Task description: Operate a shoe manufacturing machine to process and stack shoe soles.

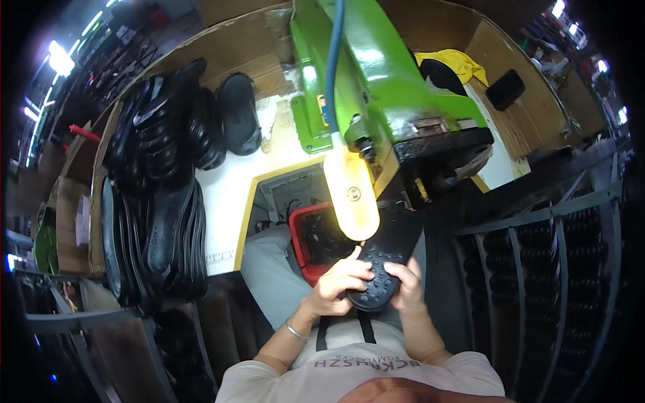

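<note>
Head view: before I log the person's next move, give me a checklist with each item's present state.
1. Black studded sole held by both left hand and right hand: ok.
2. Studs facing the camera: ok.
3. Yellow oblong fitting beyond the sole, brightly lit: ok.
4. Left fingers clear of that fitting: cannot tell, gap unclear from this angle.
5. Right hand clear of the green machine: ok.
6. Contents of the red bin identifiable: not ok, too dark.

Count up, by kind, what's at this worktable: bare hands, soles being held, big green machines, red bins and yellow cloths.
Bare hands: 2 (left hand, right hand)
Held black studded sole: 1
Big green machine: 1
Red bin: 1
Yellow cloth: 1
Total: 6
</note>
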